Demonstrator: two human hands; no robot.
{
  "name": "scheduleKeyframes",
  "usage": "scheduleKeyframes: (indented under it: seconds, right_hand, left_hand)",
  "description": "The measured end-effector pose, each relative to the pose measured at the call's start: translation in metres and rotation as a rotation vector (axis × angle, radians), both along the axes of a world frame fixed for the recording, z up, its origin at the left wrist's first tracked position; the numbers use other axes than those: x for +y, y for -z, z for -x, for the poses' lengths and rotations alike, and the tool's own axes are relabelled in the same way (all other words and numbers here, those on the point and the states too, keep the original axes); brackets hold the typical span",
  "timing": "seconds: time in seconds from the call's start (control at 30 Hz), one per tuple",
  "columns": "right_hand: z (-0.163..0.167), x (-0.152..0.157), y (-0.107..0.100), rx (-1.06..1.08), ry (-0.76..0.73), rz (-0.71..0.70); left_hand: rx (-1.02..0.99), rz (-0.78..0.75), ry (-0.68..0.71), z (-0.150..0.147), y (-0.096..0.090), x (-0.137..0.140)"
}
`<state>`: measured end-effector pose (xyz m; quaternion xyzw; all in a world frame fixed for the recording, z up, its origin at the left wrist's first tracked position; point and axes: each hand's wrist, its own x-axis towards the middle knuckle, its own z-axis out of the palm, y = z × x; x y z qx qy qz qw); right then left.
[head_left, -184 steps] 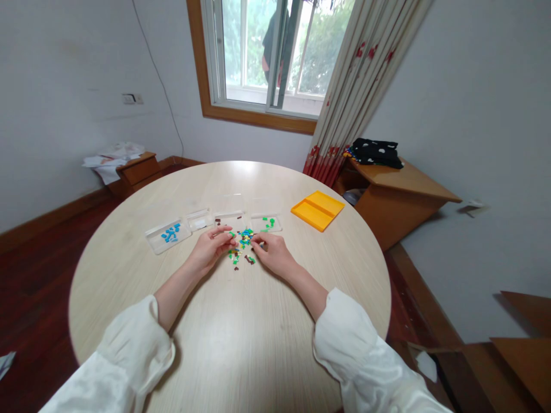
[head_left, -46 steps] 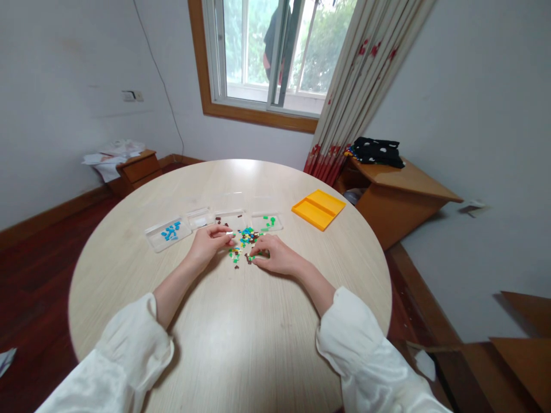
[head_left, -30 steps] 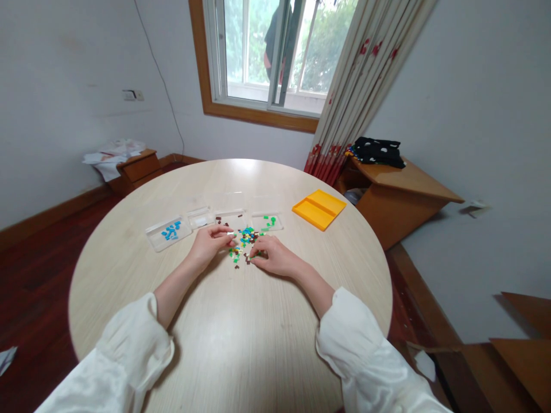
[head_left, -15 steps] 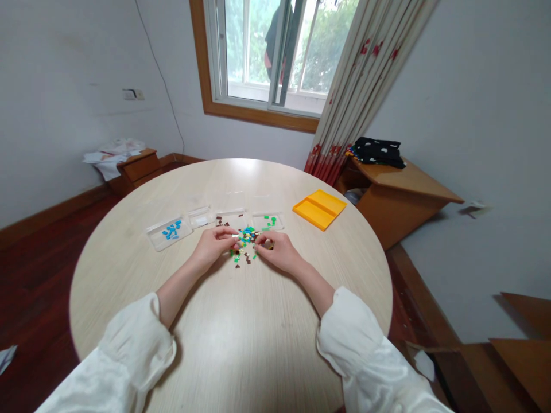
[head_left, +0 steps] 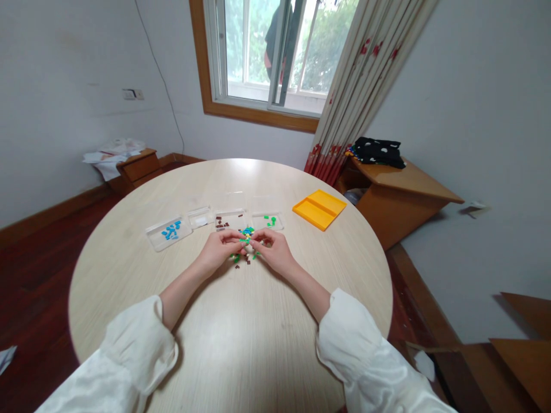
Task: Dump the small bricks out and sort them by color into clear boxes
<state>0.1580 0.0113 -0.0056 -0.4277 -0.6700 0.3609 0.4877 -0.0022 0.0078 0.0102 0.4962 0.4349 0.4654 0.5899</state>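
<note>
A pile of small building bricks (head_left: pixel 247 232), in blue, green, yellow, brown and white, lies on the round table. Over the pile, my left hand (head_left: pixel 220 249) has its thumb and fingers pinched together. My right hand (head_left: pixel 275 251) comes in from the other side with its fingertips pinched, almost meeting the left ones. Whatever sits between the fingertips is too small to make out. Loose brown bricks (head_left: pixel 248 262) and green bricks (head_left: pixel 236 259) are scattered just below the hands. Part of the pile is hidden behind my fingers.
Behind the hands stand clear trays: one with blue bricks (head_left: pixel 172 230), one with brown bricks (head_left: pixel 221 222), one with green bricks (head_left: pixel 272 220), and a small clear box (head_left: pixel 200 217). A yellow divided tray (head_left: pixel 319 210) lies to the right on the wooden table (head_left: pixel 241 344).
Both hands have come together over the pile, the right one moving left and the left one slightly right. Their fingertips now nearly touch. The trays have not moved.
</note>
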Motion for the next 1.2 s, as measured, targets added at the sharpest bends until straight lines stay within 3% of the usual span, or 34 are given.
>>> scheduleKeyframes:
  seconds: [1.2]
  right_hand:
    - [-0.003,-0.0013,-0.0001,-0.103,-0.027,-0.043]
  left_hand:
    - [0.039,-0.031,0.004,-0.0004,0.0035,0.0014]
